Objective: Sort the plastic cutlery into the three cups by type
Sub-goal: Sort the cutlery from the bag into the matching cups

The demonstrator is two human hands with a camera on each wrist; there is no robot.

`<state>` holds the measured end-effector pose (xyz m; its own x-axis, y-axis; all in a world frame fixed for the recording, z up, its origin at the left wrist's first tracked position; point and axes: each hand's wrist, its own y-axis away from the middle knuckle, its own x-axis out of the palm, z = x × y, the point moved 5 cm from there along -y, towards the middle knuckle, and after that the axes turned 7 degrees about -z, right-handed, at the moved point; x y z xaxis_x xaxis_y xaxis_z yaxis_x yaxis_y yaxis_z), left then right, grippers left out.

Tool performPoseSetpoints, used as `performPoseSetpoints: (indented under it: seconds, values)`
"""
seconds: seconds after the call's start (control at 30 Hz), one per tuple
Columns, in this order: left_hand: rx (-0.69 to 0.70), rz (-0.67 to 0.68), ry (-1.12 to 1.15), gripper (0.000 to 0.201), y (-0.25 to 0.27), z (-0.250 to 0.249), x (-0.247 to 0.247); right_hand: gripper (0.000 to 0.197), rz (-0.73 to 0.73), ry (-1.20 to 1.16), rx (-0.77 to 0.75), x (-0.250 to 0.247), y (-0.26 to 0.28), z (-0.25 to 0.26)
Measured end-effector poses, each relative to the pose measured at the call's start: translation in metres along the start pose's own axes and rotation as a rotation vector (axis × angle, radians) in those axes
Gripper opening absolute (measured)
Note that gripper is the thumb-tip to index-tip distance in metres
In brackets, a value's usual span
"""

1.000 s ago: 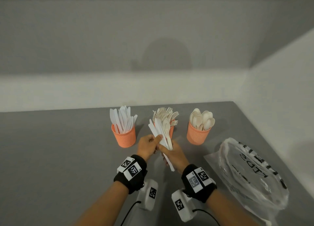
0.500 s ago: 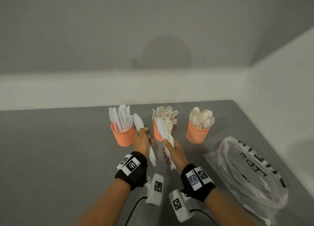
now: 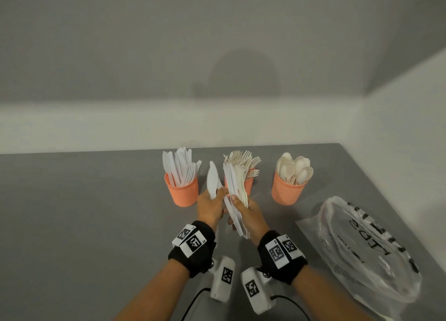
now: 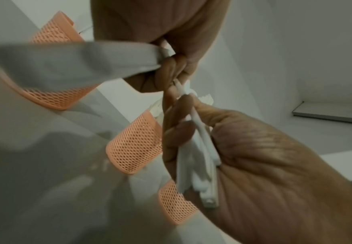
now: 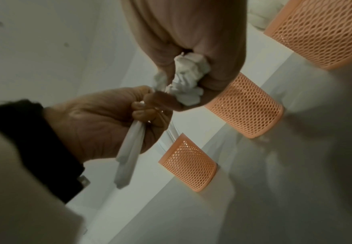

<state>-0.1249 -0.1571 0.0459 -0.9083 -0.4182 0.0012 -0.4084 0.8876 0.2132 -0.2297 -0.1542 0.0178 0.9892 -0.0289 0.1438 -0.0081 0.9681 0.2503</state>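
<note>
Knives (image 3: 179, 170) upright in the knife cup (image 3: 182, 195), just left of the curled left fingers. Next along, left hand (image 3: 211, 207) clenched round a serrated knife (image 3: 212, 182), blade up above the knuckles; possibly two pieces in that grip, hard to tell. Half a second ago held off beside the knife cup, apart from the other hand; now swung back rightward without dropping the knife, fingertips touching the bundle (image 3: 235, 195). Looks like gathering another knife before a trip to the cup, so nothing added to the sorted lot this round. Right hand (image 3: 252, 215) wrapped tight round the bundle's handles, much as before, with the fork cup (image 3: 249, 183) just behind its fingers and the spoon cup (image 3: 287, 192) further right. Plenty left in the bundle to sort. Plastic bag (image 3: 366, 248) well off to the right of both hands.
</note>
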Motion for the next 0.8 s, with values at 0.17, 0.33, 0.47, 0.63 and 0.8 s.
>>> performPoseSetpoints:
  seconds: [0.17, 0.33, 0.47, 0.63, 0.8]
  values:
    - [-0.039, -0.088, 0.015, 0.022, -0.011, 0.001, -0.014, 0.036, 0.044, 0.057, 0.004, 0.010, -0.002, -0.001]
    - [-0.027, -0.126, 0.104, 0.028, -0.026, -0.001, -0.033, 0.044, 0.046, 0.053, 0.023, 0.017, -0.008, -0.005]
    - [-0.036, -0.013, 0.068, 0.013, -0.026, -0.004, -0.037, 0.044, 0.046, 0.038, 0.018, 0.023, -0.009, -0.003]
    - [-0.039, 0.077, 0.056, 0.014, -0.011, -0.014, -0.026, 0.022, 0.094, 0.039, -0.036, 0.033, -0.003, 0.007]
    - [-0.066, 0.015, 0.121, 0.013, -0.012, -0.017, -0.028, 0.015, 0.096, 0.029, -0.038, 0.034, -0.003, 0.012]
